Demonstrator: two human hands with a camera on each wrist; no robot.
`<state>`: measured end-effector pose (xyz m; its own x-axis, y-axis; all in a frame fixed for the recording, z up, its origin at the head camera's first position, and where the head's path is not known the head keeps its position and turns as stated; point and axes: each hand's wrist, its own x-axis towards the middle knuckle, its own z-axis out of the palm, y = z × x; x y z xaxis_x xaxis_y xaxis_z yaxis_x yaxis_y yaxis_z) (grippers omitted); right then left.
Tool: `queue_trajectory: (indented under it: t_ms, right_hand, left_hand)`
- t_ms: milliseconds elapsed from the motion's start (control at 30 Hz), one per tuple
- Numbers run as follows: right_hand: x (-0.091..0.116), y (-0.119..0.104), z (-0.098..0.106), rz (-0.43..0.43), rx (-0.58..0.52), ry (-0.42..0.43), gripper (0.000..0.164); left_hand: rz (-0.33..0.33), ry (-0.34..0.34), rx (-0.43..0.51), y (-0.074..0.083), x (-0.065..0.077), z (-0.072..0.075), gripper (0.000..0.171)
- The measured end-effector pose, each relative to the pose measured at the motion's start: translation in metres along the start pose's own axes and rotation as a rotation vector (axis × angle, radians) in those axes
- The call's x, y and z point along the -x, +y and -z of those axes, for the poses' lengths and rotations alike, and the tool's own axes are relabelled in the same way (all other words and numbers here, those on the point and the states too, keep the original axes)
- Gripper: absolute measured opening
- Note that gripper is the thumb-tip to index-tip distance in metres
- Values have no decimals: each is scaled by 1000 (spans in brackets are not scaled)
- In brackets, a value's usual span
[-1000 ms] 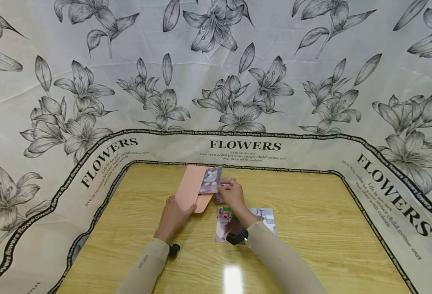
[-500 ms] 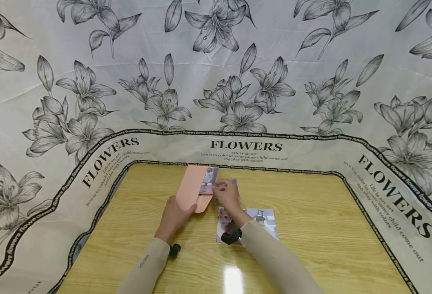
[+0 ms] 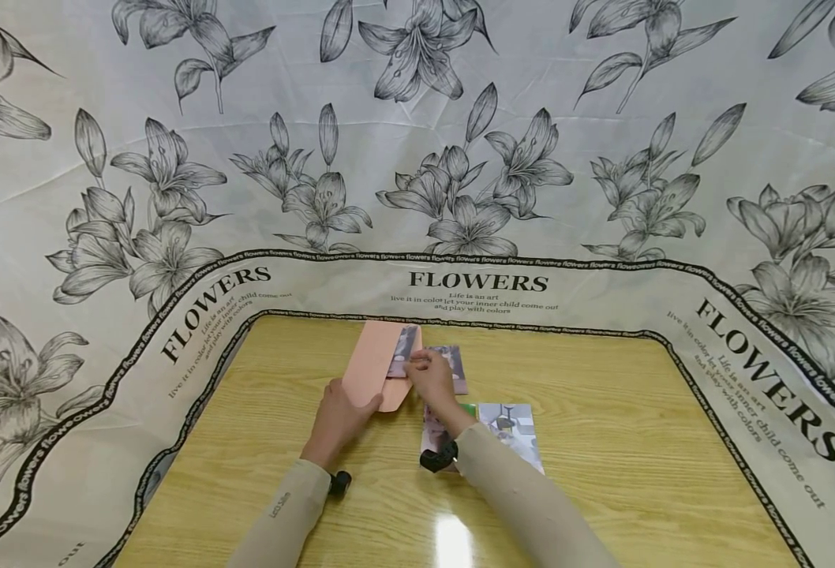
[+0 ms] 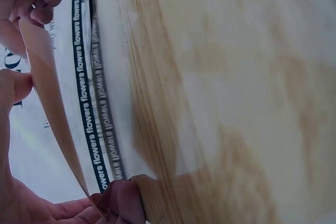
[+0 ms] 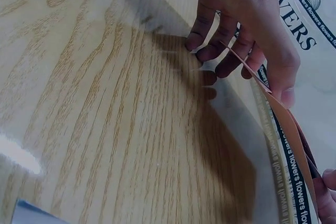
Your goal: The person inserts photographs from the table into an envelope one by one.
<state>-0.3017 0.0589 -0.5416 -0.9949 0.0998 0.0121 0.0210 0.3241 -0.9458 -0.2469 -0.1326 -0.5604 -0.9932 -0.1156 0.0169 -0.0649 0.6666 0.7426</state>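
- Left hand (image 3: 339,418): grip pinching a pink envelope (image 3: 369,363).
- Right hand (image 3: 433,380): grip pinching a photo (image 3: 403,345), partly inside.
- Other photos (image 3: 510,432) lie on the worktop (image 3: 602,418).

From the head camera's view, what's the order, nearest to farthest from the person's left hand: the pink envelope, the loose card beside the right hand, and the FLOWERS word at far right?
1. Pink envelope: gripped by the left hand.
2. Loose card: on the table, partly behind the right hand.
3. FLOWERS word: far right, beyond the table's edge.
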Motion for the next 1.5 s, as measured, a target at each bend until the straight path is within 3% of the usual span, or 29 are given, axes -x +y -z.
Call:
queue_trajectory:
  t_ms: [533, 1033, 1333, 1500]
  right_hand:
    - [0, -3, -15, -30, 154, 42, 24]
    - [-1, -2, -17, 34, 190, 47, 17]
    - [4, 5, 2, 108, -17, 13, 18]
    - [3, 12, 27, 131, 19, 13, 22]
  left_hand:
    - [2, -7, -20, -1, 0, -2, 91]
    - [-7, 5, -32, -1, -1, -2, 90]
    - [18, 1, -35, 0, -2, -2, 92]
    - [10, -3, -37, 0, -1, -2, 94]
